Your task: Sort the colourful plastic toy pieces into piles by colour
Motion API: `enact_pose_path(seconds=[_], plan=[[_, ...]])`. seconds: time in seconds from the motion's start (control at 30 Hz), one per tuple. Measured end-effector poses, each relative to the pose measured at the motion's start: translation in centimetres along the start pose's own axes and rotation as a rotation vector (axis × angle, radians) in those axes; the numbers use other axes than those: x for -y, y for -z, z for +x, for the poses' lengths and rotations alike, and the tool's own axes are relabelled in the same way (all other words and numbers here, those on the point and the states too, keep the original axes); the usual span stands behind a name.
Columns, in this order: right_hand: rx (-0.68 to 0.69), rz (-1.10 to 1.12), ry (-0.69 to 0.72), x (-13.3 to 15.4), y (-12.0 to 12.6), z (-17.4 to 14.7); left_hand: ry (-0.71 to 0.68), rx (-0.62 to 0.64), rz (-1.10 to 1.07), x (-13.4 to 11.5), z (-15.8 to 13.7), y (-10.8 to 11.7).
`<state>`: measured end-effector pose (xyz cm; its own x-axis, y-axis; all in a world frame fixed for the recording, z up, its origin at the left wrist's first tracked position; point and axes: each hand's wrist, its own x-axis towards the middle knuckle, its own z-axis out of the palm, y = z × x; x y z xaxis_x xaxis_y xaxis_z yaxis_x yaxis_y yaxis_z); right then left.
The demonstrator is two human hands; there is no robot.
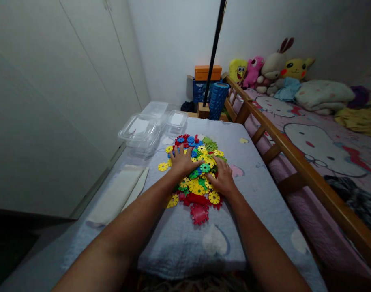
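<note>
A heap of plastic gear and snowflake-shaped building pieces (pixel 197 187) in yellow, green, blue and red lies on the cloth-covered table. Across the upper left of the heap rests my left hand (pixel 183 161), palm down with its fingers spread. My right hand (pixel 223 177) lies on the heap's right side, its fingers apart too. Neither hand shows a piece gripped in it; what is under the palms is hidden. A red gear-shaped piece (pixel 199 213) lies at the near edge, and a yellow disc (pixel 162 166) sits just left of the heap.
Clear plastic boxes (pixel 139 132) stand at the table's back left, beside a smaller clear box (pixel 176 119). A folded pale cloth (pixel 118 194) lies along the left side. To the right runs a wooden bed rail (pixel 273 138). A blue foam roller (pixel 218 101) stands behind the table.
</note>
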<state>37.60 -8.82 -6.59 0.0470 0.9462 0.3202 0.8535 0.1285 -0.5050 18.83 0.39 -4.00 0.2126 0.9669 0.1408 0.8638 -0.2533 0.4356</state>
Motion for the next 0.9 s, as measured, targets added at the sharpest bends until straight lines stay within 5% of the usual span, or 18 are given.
enact_pose_path(seconds=[0.2,0.33,0.7,0.9], plan=[[-0.001,0.006,0.025,-0.9,-0.2,0.0,-0.348,0.243,-0.077,-2.6,-0.5,-0.1],[-0.033,-0.01,0.011,-1.1,-0.1,0.1,-0.49,0.246,-0.13,-2.1,-0.1,0.1],[-0.14,-0.075,-0.149,-1.5,0.6,0.4,-0.101,-0.025,0.07,5.0,0.4,2.5],[-0.139,-0.213,-0.262,-2.3,0.1,0.5,0.13,0.033,0.117,5.8,-2.0,2.3]])
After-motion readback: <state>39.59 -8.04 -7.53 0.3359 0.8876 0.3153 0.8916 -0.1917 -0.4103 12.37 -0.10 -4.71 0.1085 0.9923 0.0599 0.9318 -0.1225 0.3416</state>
